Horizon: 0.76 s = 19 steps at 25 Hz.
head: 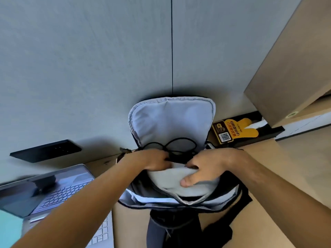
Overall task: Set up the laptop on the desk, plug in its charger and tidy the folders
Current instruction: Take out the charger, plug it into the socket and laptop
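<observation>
left hand [154,161] fingertips hidden among black cable [176,146] in backpack [172,120].

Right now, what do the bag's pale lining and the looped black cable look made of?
The pale grey lining of the open dark backpack looks like thin woven fabric, matte: it wrinkles and has a stitched, puckered rim. The looped black cable, held by the left hand, looks rubber or plastic sheathed, smooth, holding springy loops. The right hand grips the lining's soft fold.
</observation>
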Tool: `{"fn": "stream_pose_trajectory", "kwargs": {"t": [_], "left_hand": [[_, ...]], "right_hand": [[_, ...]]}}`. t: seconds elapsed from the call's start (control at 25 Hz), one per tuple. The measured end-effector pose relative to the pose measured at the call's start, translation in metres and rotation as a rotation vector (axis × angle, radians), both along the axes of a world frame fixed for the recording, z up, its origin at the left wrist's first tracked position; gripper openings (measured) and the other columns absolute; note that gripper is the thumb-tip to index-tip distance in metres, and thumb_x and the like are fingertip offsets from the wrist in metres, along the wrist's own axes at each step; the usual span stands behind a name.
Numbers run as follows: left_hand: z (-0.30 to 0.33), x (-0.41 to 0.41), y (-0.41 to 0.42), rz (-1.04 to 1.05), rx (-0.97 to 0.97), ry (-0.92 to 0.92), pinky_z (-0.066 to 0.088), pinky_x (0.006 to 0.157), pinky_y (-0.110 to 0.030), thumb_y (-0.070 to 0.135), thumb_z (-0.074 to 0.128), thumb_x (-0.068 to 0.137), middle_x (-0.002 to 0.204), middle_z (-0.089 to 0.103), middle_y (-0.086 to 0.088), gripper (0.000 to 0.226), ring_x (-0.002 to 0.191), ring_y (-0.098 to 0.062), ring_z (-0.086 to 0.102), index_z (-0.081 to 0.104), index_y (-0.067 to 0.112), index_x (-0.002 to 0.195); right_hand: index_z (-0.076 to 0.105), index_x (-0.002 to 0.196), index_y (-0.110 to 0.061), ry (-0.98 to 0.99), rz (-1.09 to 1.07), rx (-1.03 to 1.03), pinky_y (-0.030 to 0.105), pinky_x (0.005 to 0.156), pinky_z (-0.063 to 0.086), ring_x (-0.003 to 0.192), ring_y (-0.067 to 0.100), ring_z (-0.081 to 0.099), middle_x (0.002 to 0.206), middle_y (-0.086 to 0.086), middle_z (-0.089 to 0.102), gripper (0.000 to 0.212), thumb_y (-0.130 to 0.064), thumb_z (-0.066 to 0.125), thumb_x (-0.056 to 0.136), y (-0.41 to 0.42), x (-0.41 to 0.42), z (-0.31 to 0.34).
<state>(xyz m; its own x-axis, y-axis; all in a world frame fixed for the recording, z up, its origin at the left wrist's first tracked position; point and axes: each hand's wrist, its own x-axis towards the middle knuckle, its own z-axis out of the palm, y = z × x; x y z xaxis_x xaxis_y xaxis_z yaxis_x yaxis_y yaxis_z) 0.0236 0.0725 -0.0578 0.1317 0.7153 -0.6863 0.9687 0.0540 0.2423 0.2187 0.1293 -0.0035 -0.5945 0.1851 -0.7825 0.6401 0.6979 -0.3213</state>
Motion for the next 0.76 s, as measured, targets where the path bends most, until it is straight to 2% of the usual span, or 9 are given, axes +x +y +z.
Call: {"fn": "stream_pose_trajectory", "kwargs": {"t": [0.12,0.2,0.24,0.28,0.36,0.48,0.56,0.64,0.76], "left_hand": [[-0.016,0.010,-0.021,0.003,-0.033,-0.008,0.040,0.101,-0.037,0.044,0.032,0.104,0.138,0.058,-0.016,0.049,0.125,-0.034,0.053,0.060,0.012,0.128],[-0.018,0.009,-0.030,0.036,-0.014,-0.014,0.039,0.100,-0.038,0.045,0.029,0.104,0.137,0.059,-0.014,0.051,0.125,-0.034,0.053,0.062,0.012,0.125],[-0.019,0.008,-0.033,0.044,0.000,-0.014,0.039,0.100,-0.039,0.046,0.029,0.104,0.136,0.059,-0.013,0.051,0.125,-0.034,0.053,0.062,0.013,0.124],[-0.018,0.007,-0.035,0.050,0.020,-0.015,0.040,0.100,-0.039,0.047,0.029,0.103,0.135,0.060,-0.013,0.052,0.125,-0.034,0.053,0.062,0.013,0.123],[-0.018,0.005,-0.039,0.068,0.062,-0.027,0.042,0.102,-0.040,0.047,0.030,0.103,0.133,0.061,-0.014,0.051,0.123,-0.034,0.055,0.063,0.014,0.123],[-0.017,0.002,-0.046,0.127,0.173,-0.098,0.048,0.092,-0.040,0.044,0.036,0.100,0.118,0.067,-0.011,0.042,0.110,-0.033,0.061,0.065,0.015,0.110],[-0.016,-0.004,-0.050,0.199,0.253,-0.169,0.051,0.085,-0.040,0.042,0.041,0.097,0.106,0.070,-0.007,0.035,0.099,-0.030,0.063,0.066,0.016,0.100],[-0.015,-0.008,-0.053,0.244,0.298,-0.214,0.051,0.084,-0.041,0.040,0.044,0.095,0.101,0.070,-0.005,0.031,0.094,-0.026,0.063,0.066,0.018,0.096],[-0.011,-0.012,-0.057,0.239,0.370,-0.250,0.050,0.085,-0.040,0.036,0.046,0.095,0.101,0.070,-0.004,0.027,0.094,-0.025,0.062,0.066,0.018,0.094]], "right_hand": [[0.067,0.115,-0.020,0.165,-0.258,-0.075,0.039,0.085,0.057,0.089,0.017,0.070,0.102,-0.003,0.072,0.061,-0.071,0.045,0.090,0.029,-0.006,-0.004],[0.067,0.112,-0.017,0.411,-0.337,0.212,0.038,0.088,0.053,0.098,0.023,0.069,0.108,0.002,0.071,0.042,-0.053,0.060,0.093,0.048,-0.025,-0.022],[0.065,0.115,-0.016,0.457,-0.249,0.355,0.037,0.091,0.051,0.105,0.025,0.066,0.113,0.004,0.069,0.043,-0.049,0.067,0.088,0.053,-0.037,-0.033],[0.065,0.114,-0.017,0.425,-0.133,0.410,0.037,0.090,0.051,0.105,0.026,0.064,0.113,0.003,0.068,0.047,-0.050,0.072,0.081,0.054,-0.048,-0.046],[0.065,0.107,-0.020,0.209,-0.012,0.324,0.036,0.081,0.055,0.094,0.024,0.065,0.105,0.000,0.069,0.047,-0.052,0.073,0.074,0.044,-0.071,-0.074],[0.066,0.107,-0.020,0.010,0.073,0.211,0.039,0.087,0.056,0.094,0.025,0.067,0.111,0.005,0.072,0.028,-0.038,0.061,0.086,0.025,-0.092,-0.111],[0.058,0.126,-0.014,-0.016,0.098,0.189,0.039,0.097,0.049,0.111,0.030,0.063,0.127,0.012,0.066,0.039,-0.034,0.055,0.093,0.020,-0.096,-0.124],[0.040,0.143,-0.010,-0.013,0.097,0.212,0.041,0.105,0.039,0.127,0.033,0.052,0.140,0.016,0.054,0.062,-0.045,0.053,0.093,0.016,-0.092,-0.132],[0.037,0.143,-0.011,0.119,0.037,0.301,0.041,0.106,0.038,0.128,0.034,0.051,0.141,0.019,0.052,0.065,-0.047,0.054,0.091,0.011,-0.086,-0.142]]}}
